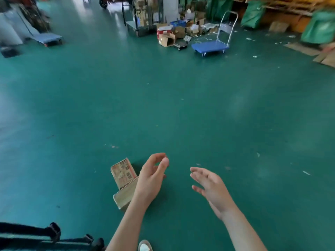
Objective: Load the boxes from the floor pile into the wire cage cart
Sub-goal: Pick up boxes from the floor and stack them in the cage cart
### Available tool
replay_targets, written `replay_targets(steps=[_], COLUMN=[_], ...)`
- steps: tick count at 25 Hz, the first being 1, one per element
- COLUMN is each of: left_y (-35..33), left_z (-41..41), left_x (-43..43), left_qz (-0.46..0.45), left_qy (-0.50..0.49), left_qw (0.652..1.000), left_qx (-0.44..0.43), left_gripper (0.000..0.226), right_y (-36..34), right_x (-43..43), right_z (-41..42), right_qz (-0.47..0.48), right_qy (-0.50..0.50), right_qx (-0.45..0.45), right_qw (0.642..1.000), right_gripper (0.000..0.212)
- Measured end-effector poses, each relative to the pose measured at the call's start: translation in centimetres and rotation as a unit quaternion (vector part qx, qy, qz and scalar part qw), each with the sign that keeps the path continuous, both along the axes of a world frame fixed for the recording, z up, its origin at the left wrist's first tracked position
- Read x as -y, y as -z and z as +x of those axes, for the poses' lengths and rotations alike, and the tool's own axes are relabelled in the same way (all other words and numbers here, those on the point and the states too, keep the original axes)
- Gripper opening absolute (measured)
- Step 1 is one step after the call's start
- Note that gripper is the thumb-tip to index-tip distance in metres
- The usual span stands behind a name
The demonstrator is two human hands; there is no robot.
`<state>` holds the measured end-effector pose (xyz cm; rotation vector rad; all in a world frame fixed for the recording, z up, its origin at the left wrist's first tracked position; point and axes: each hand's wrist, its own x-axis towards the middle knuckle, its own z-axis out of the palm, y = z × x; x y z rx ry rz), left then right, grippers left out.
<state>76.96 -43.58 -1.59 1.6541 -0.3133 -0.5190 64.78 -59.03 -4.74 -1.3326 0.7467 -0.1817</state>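
L hand (152,176) empty, fingers loosely curled; R hand (212,187) empty, fingers apart. Printed carton (123,172) + plain carton (124,197) on floor (163,105) beside L wrist, unheld. Cart not identifiable; both cartons still to load.

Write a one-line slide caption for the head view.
Empty left hand and right hand hover over the green floor beside two cardboard boxes.

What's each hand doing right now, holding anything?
Left hand: open, fingers loosely curled, holding nothing.
Right hand: open, fingers relaxed, holding nothing.
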Motion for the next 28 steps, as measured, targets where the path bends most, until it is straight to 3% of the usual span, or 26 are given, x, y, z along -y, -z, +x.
replay_targets(steps=[9,15,24,28], left_y=[0.3,1.2,7.9,11.8], left_z=[14.8,20.0,25.4,29.5], left_x=[-5.6,-7.1,-10.2,-10.3], left_qz=[0.008,0.008,0.041,0.09], left_qy=[-0.041,-0.054,-0.168,-0.24], left_qw=[0.999,0.998,0.977,0.951], left_qx=[-0.007,-0.034,-0.127,-0.17], left_gripper=[0.017,0.02,0.02,0.019], right_y=[0.6,1.4,6.6,10.5], right_x=[-3.5,-5.5,-4.8,-4.0], right_z=[10.8,16.7,26.1,33.2], right_qz=[0.009,0.022,0.03,0.049], right_qy=[0.033,0.02,-0.071,-0.166], right_qx=[0.0,-0.018,-0.083,-0.135], right_qw=[0.999,0.999,0.994,0.976], right_gripper=[0.021,0.02,0.018,0.017])
